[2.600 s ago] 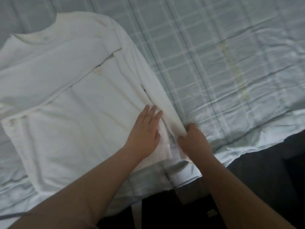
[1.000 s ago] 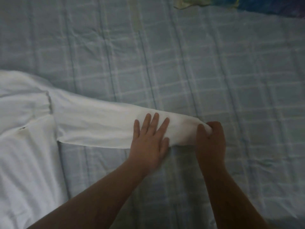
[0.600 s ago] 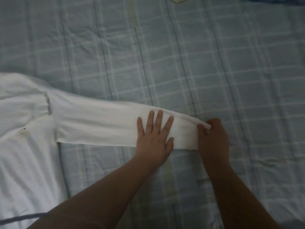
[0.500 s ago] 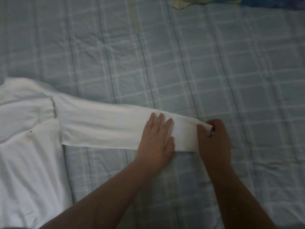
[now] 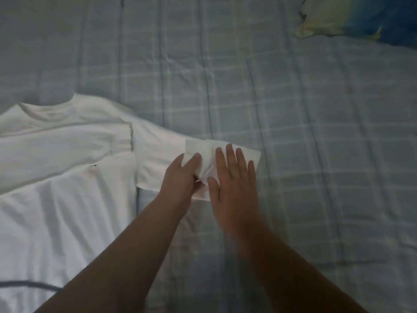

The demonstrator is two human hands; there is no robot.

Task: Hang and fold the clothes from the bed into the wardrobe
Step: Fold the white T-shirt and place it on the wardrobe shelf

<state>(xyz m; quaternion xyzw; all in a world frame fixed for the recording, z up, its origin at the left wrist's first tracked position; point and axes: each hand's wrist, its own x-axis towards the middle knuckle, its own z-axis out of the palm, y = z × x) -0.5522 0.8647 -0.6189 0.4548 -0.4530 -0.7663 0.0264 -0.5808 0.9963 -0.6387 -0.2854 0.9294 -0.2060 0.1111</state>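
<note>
Sleeve (image 5: 158, 159) folded, beneath flat right fingers (image 5: 230, 158) — left fingers (image 5: 194, 159) pinching it

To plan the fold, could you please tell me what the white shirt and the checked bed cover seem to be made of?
The white shirt looks like soft matte knit, probably cotton: it lies limp and folds flat, though the weave is too blurred to confirm. The bed cover looks like thin woven cloth with a faint sheen: fine sharp creases, check pattern.
</note>
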